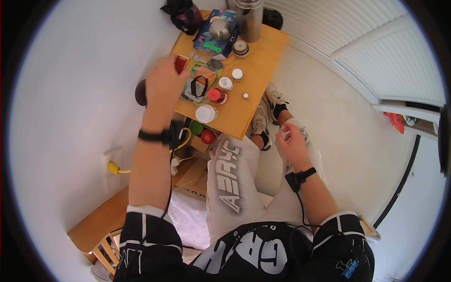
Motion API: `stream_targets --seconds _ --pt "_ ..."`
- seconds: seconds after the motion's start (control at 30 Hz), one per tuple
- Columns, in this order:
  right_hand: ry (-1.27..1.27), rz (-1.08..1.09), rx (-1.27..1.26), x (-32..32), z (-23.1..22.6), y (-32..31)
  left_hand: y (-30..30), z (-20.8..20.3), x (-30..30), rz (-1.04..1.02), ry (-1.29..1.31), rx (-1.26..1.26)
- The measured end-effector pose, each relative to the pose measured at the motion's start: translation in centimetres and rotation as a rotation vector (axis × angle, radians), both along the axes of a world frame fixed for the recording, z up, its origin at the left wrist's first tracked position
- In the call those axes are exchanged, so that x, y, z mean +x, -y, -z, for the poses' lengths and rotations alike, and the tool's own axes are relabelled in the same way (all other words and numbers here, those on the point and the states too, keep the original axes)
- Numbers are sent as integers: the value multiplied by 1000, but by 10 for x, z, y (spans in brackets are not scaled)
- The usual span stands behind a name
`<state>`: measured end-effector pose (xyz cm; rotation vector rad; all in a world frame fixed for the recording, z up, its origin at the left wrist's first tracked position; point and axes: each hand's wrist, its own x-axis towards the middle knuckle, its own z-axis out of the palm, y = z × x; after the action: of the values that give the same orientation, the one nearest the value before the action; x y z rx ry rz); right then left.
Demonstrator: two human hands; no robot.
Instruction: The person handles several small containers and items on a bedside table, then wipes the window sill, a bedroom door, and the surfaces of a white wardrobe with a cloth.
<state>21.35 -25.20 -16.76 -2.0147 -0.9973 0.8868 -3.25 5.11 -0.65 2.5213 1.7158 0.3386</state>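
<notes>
My left hand (164, 82) is raised over the left edge of the small wooden table, its fingers curled and partly hidden behind the back of the hand. Between thumb and forefinger shows a small red thing (181, 64); whether it is gripped or lies behind is unclear. Right of that hand lies a flat packet (202, 77) with a black loop (199, 86) on it. My right hand (292, 144) hovers over my right leg, loosely bent, fingers apart and nothing in them. Nearest it on the table is a tiny white cap (245, 96).
Jars stand along the table (230, 115): a white-lidded jar (206, 113), a red-capped jar (216, 96) and white tubs (225, 83). Farther back are a steel flask (249, 21), a blue box (206, 33) and a metal bowl (220, 29). A yellow plug (112, 168) sits in the wall.
</notes>
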Motion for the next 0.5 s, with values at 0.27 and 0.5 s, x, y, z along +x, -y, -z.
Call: stream_targets --seconds 0.27,0.5 --pt "100 -171 -133 1 30 17 179 13 36 223 272 -191" --pt "216 -347 -304 -12 16 41 182 93 37 164 63 -207"
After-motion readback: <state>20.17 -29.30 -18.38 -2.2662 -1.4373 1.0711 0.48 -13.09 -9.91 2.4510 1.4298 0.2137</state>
